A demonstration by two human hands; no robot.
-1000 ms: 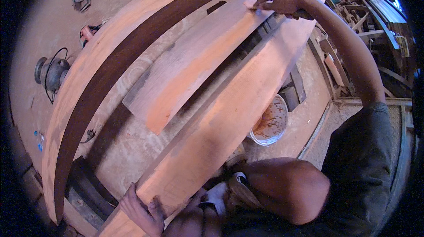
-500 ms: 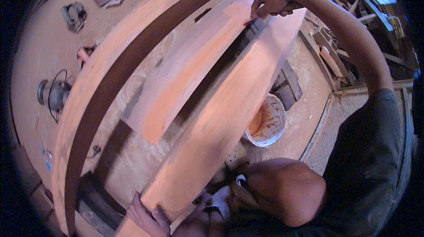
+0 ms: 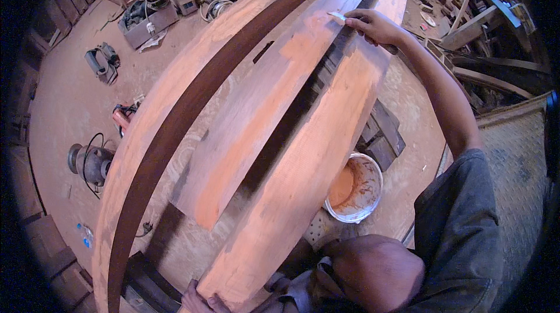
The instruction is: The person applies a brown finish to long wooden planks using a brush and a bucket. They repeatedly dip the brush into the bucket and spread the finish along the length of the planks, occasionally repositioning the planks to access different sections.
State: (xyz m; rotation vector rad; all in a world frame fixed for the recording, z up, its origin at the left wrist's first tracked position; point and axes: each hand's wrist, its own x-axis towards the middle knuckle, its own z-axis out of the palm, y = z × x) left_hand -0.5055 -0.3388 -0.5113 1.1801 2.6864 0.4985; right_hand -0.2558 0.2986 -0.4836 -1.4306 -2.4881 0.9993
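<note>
My right hand (image 3: 370,25) is closed on a small pale-bladed putty knife (image 3: 336,16). The blade lies at the edge of the middle wooden board (image 3: 274,85), which is streaked with orange filler. Under my right arm runs another long board (image 3: 303,155), smeared with the same filler and tapering toward the far end. At its near end, my left hand (image 3: 201,299) wraps round the edge, partly cut off by the lower rim of the picture. A dark gap separates these two boards. A white bucket (image 3: 376,182) of orange-brown paste stands right of the nearer board.
A curved plank (image 3: 169,120) with a dark edge arches along the left. Power tools, including a grey corded one (image 3: 93,161), lie on the dusty floor. Scrap wood (image 3: 466,33) is piled at the far right, beside a textured metal plate (image 3: 516,155). My bent knee (image 3: 379,266) is near the bucket.
My right hand has shifted down and slightly right in view, and the pale blade now shows. My left hand sits lower in the picture. The whole view has shifted, showing more floor.
</note>
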